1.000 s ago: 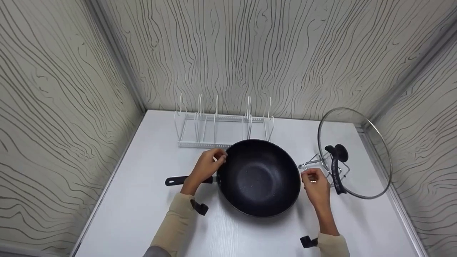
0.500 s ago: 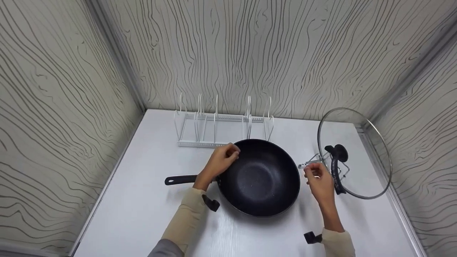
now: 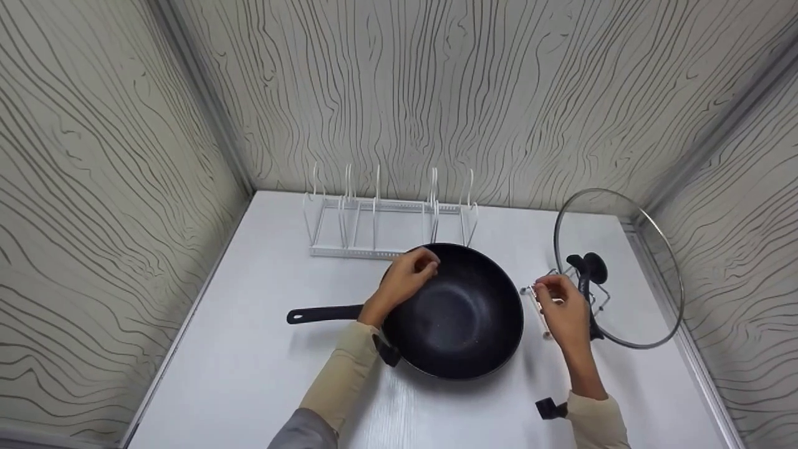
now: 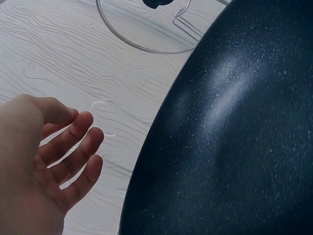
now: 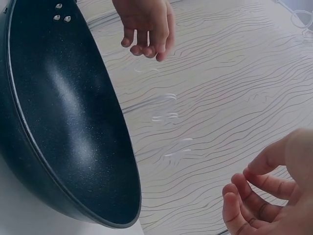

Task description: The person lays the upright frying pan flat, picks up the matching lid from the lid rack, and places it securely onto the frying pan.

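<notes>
A black wok (image 3: 449, 318) sits on the white table, its handle (image 3: 327, 313) pointing left. My left hand (image 3: 402, 282) hovers over the wok's upper left part, fingers loosely bent and holding nothing; the left wrist view shows the left hand (image 4: 58, 152) apart from the rim. To the right of the wok, my right hand (image 3: 566, 312) hangs in front of a small wire stand (image 3: 605, 300), partly hiding it. Nothing lies between the relaxed fingers of the right hand (image 5: 264, 196) in the right wrist view. A glass lid (image 3: 676, 274) with a black handle leans upright on that stand.
Behind the wok stands a white wire rack (image 3: 355, 253) with upright loops, near the back wall (image 3: 399, 93). The wok overlaps the rack's front right corner in view. Wood-patterned panels close in the table (image 3: 249, 374) at left, back and right.
My left hand has moved right and slightly up, from the wok's left rim to over its upper left part. My right hand has shifted slightly right and up towards the stand. The wok stays put.
</notes>
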`<move>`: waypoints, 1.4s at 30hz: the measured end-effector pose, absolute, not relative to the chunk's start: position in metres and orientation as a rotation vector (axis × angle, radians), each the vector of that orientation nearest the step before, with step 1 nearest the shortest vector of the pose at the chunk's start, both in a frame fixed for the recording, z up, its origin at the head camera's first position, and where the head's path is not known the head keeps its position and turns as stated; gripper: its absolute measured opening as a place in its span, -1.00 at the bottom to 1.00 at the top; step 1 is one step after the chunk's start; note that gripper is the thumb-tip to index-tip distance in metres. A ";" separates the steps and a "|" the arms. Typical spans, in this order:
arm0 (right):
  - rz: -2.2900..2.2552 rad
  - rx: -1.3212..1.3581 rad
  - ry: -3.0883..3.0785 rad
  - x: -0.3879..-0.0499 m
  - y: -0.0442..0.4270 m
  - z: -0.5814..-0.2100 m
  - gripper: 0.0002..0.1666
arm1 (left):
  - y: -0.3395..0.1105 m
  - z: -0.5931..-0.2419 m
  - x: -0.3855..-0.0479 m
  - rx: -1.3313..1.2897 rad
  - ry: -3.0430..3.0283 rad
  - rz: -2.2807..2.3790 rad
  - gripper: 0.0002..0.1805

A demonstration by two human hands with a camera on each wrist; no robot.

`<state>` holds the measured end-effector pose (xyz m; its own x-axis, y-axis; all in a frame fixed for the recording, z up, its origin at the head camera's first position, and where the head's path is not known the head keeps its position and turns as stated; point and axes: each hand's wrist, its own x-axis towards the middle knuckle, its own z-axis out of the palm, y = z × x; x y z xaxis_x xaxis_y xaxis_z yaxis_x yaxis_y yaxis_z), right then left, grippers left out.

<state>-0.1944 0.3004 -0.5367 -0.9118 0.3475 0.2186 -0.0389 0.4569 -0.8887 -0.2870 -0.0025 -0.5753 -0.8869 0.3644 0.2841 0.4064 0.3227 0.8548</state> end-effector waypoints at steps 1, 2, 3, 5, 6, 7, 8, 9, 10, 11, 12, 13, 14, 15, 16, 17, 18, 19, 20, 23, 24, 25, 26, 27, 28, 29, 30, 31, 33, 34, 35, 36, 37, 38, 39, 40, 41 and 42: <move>1.438 -0.259 -2.342 -0.194 0.301 -0.536 -0.90 | 0.000 -0.575 -0.288 -0.739 -2.517 -1.654 -0.83; 1.433 -0.257 -2.344 -0.195 0.301 -0.535 -0.90 | 0.002 -0.576 -0.288 -0.744 -2.510 -1.656 -0.83; 1.430 -0.255 -2.346 -0.195 0.301 -0.535 -0.90 | 0.004 -0.576 -0.289 -0.750 -2.502 -1.665 -0.84; 1.433 -0.250 -2.341 -0.195 0.301 -0.533 -0.90 | 0.008 -0.576 -0.291 -0.757 -2.489 -1.683 -0.85; 1.441 -0.247 -2.336 -0.195 0.300 -0.532 -0.89 | 0.010 -0.577 -0.292 -0.759 -2.485 -1.690 -0.86; 1.446 -0.244 -2.331 -0.195 0.300 -0.532 -0.89 | 0.012 -0.577 -0.293 -0.762 -2.482 -1.698 -0.86; 1.450 -0.241 -2.326 -0.195 0.300 -0.531 -0.89 | 0.015 -0.578 -0.294 -0.767 -2.482 -1.705 -0.85; 1.453 -0.239 -2.321 -0.195 0.300 -0.530 -0.89 | 0.017 -0.578 -0.295 -0.772 -2.483 -1.711 -0.85; 1.448 -0.236 -2.318 -0.195 0.300 -0.529 -0.90 | 0.019 -0.578 -0.296 -0.776 -2.485 -1.716 -0.85; 1.440 -0.234 -2.318 -0.194 0.301 -0.528 -0.90 | 0.022 -0.579 -0.296 -0.778 -2.486 -1.721 -0.85; 1.433 -0.231 -2.319 -0.194 0.301 -0.527 -0.90 | 0.024 -0.579 -0.297 -0.780 -2.485 -1.728 -0.84; 1.422 -0.229 -2.321 -0.194 0.301 -0.526 -0.90 | 0.027 -0.580 -0.298 -0.777 -2.485 -1.738 -0.84; 1.412 -0.229 -2.324 -0.194 0.302 -0.525 -0.91 | 0.030 -0.581 -0.299 -0.775 -2.485 -1.747 -0.83; 1.404 -0.228 -2.327 -0.193 0.302 -0.524 -0.91 | 0.033 -0.581 -0.299 -0.772 -2.485 -1.752 -0.83; 1.395 -0.228 -2.331 -0.193 0.303 -0.524 -0.91 | 0.036 -0.582 -0.300 -0.771 -2.485 -1.760 -0.83; 1.392 -0.228 -2.331 -0.192 0.303 -0.523 -0.91 | 0.039 -0.582 -0.301 -0.773 -2.481 -1.771 -0.82; 1.388 -0.229 -2.334 -0.192 0.304 -0.522 -0.91 | 0.042 -0.582 -0.301 -0.776 -2.478 -1.781 -0.82; 1.384 -0.231 -2.335 -0.191 0.304 -0.521 -0.91 | 0.046 -0.582 -0.302 -0.780 -2.477 -1.786 -0.82; 1.381 -0.231 -2.336 -0.191 0.305 -0.521 -0.90 | 0.050 -0.583 -0.302 -0.785 -2.475 -1.790 -0.82; 1.378 -0.227 -2.338 -0.191 0.306 -0.519 -0.88 | 0.060 -0.582 -0.303 -0.793 -2.464 -1.806 -0.85; 1.376 -0.226 -2.338 -0.191 0.306 -0.519 -0.87 | 0.063 -0.582 -0.303 -0.793 -2.464 -1.808 -0.86; 1.371 -0.229 -2.338 -0.191 0.306 -0.518 -0.87 | 0.067 -0.582 -0.303 -0.795 -2.463 -1.809 -0.86; 1.370 -0.229 -2.336 -0.191 0.307 -0.518 -0.86 | 0.070 -0.582 -0.304 -0.795 -2.464 -1.809 -0.86; 1.368 -0.230 -2.334 -0.190 0.307 -0.517 -0.86 | 0.073 -0.583 -0.304 -0.799 -2.465 -1.810 -0.87; 1.365 -0.231 -2.334 -0.191 0.307 -0.517 -0.85 | 0.076 -0.583 -0.305 -0.802 -2.469 -1.805 -0.87; 1.359 -0.231 -2.334 -0.191 0.308 -0.516 -0.85 | 0.079 -0.583 -0.305 -0.804 -2.471 -1.803 -0.87; 1.353 -0.231 -2.333 -0.191 0.309 -0.516 -0.85 | 0.082 -0.584 -0.306 -0.804 -2.473 -1.799 -0.86; 1.350 -0.227 -2.332 -0.191 0.309 -0.516 -0.85 | 0.085 -0.584 -0.306 -0.803 -2.476 -1.794 -0.86; 1.343 -0.212 -2.328 -0.191 0.310 -0.515 -0.84 | 0.089 -0.584 -0.307 -0.799 -2.487 -1.783 -0.87; 1.338 -0.205 -2.324 -0.191 0.310 -0.514 -0.83 | 0.091 -0.584 -0.308 -0.798 -2.493 -1.771 -0.87; 1.332 -0.199 -2.320 -0.191 0.311 -0.514 -0.83 | 0.093 -0.584 -0.308 -0.795 -2.499 -1.764 -0.87; 1.321 -0.197 -2.319 -0.191 0.311 -0.513 -0.83 | 0.094 -0.584 -0.309 -0.795 -2.506 -1.754 -0.87; 1.308 -0.197 -2.319 -0.190 0.312 -0.513 -0.83 | 0.097 -0.583 -0.310 -0.796 -2.512 -1.747 -0.87; 1.293 -0.201 -2.319 -0.190 0.312 -0.513 -0.83 | 0.099 -0.584 -0.310 -0.799 -2.519 -1.737 -0.87; 1.276 -0.209 -2.323 -0.190 0.313 -0.512 -0.83 | 0.101 -0.584 -0.311 -0.802 -2.530 -1.726 -0.87; 1.260 -0.216 -2.325 -0.189 0.313 -0.512 -0.82 | 0.103 -0.584 -0.312 -0.808 -2.535 -1.716 -0.87; 1.240 -0.222 -2.330 -0.189 0.313 -0.512 -0.82 | 0.105 -0.584 -0.312 -0.813 -2.541 -1.711 -0.87; 1.225 -0.227 -2.331 -0.189 0.314 -0.512 -0.82 | 0.107 -0.583 -0.312 -0.817 -2.549 -1.704 -0.87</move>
<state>-0.1893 0.3137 -0.5121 -0.8645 0.3636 0.3470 -0.0794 0.5830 -0.8086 -0.3121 0.1070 -0.5833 -0.8668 0.4306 0.2516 0.3970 0.2905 0.8706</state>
